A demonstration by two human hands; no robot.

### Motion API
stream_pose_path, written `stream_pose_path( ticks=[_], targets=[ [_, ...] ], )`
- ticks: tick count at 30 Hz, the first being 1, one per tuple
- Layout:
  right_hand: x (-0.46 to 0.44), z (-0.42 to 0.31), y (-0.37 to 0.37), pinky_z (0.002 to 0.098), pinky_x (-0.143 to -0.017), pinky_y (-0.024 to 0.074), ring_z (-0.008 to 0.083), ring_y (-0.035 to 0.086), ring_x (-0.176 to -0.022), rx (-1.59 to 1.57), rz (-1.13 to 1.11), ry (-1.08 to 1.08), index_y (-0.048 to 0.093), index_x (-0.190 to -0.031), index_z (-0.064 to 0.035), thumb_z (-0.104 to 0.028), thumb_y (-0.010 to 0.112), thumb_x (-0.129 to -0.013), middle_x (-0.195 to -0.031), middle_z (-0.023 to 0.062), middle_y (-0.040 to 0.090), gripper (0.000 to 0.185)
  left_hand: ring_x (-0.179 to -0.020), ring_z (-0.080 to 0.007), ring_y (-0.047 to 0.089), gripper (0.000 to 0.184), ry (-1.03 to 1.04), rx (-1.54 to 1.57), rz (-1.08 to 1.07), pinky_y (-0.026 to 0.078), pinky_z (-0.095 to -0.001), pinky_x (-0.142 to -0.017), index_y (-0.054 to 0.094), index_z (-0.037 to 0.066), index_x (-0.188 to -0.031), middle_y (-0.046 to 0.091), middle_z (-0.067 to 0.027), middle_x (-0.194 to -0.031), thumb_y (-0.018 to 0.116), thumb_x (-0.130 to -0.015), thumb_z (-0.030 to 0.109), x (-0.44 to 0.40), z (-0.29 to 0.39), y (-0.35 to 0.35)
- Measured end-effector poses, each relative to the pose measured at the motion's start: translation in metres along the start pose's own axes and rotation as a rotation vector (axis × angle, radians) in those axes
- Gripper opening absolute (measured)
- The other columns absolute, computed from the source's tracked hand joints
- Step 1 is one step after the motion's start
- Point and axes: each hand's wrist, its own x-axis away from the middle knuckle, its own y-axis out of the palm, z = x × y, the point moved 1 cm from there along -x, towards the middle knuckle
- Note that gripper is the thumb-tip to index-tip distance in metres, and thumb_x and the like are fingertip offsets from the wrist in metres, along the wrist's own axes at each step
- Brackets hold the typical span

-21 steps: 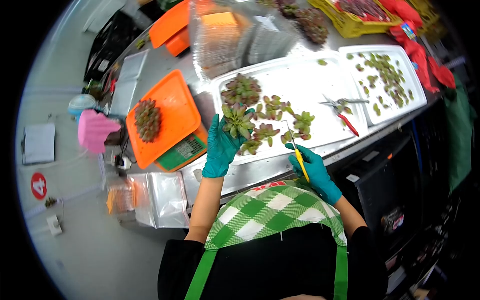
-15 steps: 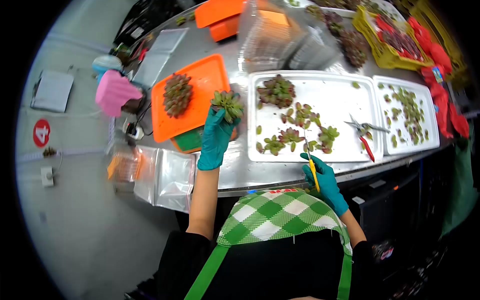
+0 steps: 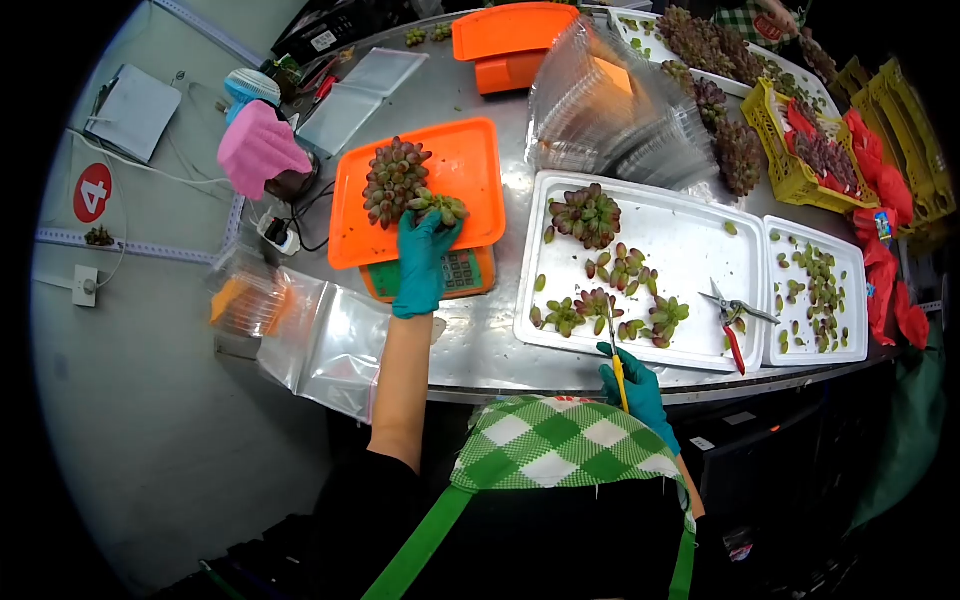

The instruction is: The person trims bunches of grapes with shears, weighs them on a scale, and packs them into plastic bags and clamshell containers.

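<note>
My left hand (image 3: 422, 262), in a teal glove, pinches a green succulent rosette (image 3: 440, 207) over the orange tray (image 3: 470, 150). The tray sits on a scale (image 3: 462, 275) with a green keypad. A reddish succulent cluster (image 3: 393, 180) lies in the tray, right beside the held rosette. My right hand (image 3: 637, 388), also gloved, is closed round a slim pointed metal tool (image 3: 619, 378) with a yellow handle. Its tip points up over the near edge of the white tray (image 3: 690, 222), where several succulent rosettes (image 3: 586, 216) and loose leaves lie.
Red-handled pruning shears (image 3: 735, 318) rest in the white tray. A smaller white tray (image 3: 848, 340) holds loose leaves. Behind stand stacked clear plastic boxes (image 3: 590, 110), an orange container (image 3: 510, 38) and a yellow crate (image 3: 785, 118). Plastic bags (image 3: 340, 345) lie left. Another person's hand (image 3: 778, 15) shows at the back.
My left hand has carried the green rosette left and away from me, down to the orange tray beside the reddish cluster. My right hand keeps the yellow-handled tool. The view has shifted slightly.
</note>
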Motion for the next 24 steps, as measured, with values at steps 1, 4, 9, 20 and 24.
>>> stream_pose_path(
  ticks=[1,4,9,20,24],
  targets=[
    [-0.002,0.005,-0.003,0.0168,-0.044,0.0290,0.0027,0.036,-0.050,-0.066,-0.010,0.006,0.049,-0.116,-0.0060,-0.008,0.061,-0.077,-0.067,-0.0051,0.045,0.041,-0.086,-0.0211,0.056,0.024,-0.008,-0.098,0.048,0.047,-0.0325,-0.080,0.044,0.002,-0.105,0.053,-0.0092,-0.095,0.048,-0.082,0.006,0.005,0.007,0.005],
    [-0.002,0.007,-0.007,0.0173,-0.047,0.0315,0.0026,0.039,-0.054,-0.009,0.028,-0.029,0.049,-0.116,-0.0047,-0.007,0.062,-0.077,-0.072,-0.0041,0.048,0.041,-0.085,-0.0210,0.057,0.038,-0.045,-0.247,0.163,0.050,-0.0308,-0.070,0.038,0.003,-0.115,0.051,-0.0082,-0.099,0.051,-0.080,0.007,0.026,0.020,0.003],
    [-0.015,0.006,-0.039,0.0226,-0.075,0.0424,0.0099,0.050,-0.087,0.347,0.370,-0.340,0.046,-0.118,-0.0024,-0.004,0.057,-0.078,-0.102,0.0056,0.056,0.042,-0.083,-0.0205,0.058,0.040,0.164,-0.241,0.290,0.049,-0.0298,-0.071,0.037,0.003,-0.118,0.050,-0.0098,-0.105,0.051,-0.081,0.008,0.079,0.023,-0.027],
    [-0.064,-0.026,-0.195,0.0394,-0.065,0.0455,0.0295,0.058,-0.078,1.495,0.710,-0.385,0.049,-0.103,-0.0025,-0.025,0.061,-0.073,-0.084,0.0137,0.060,0.040,-0.074,-0.0152,0.058,0.031,0.212,-0.282,0.648,0.044,-0.0251,-0.065,0.043,0.003,-0.111,0.057,-0.0086,-0.093,0.050,-0.081,0.010,0.163,0.017,-0.125],
    [-0.051,-0.055,-0.157,0.0410,-0.061,0.0437,0.0317,0.057,-0.072,1.797,0.650,-0.207,0.061,-0.078,-0.0095,-0.030,0.056,-0.074,-0.074,0.0148,0.060,0.021,-0.075,-0.0156,0.058,0.030,0.178,-0.257,0.688,0.043,-0.0246,-0.065,0.044,0.003,-0.110,0.057,-0.0090,-0.092,0.050,-0.081,0.010,0.175,0.022,-0.155]
  ],
)
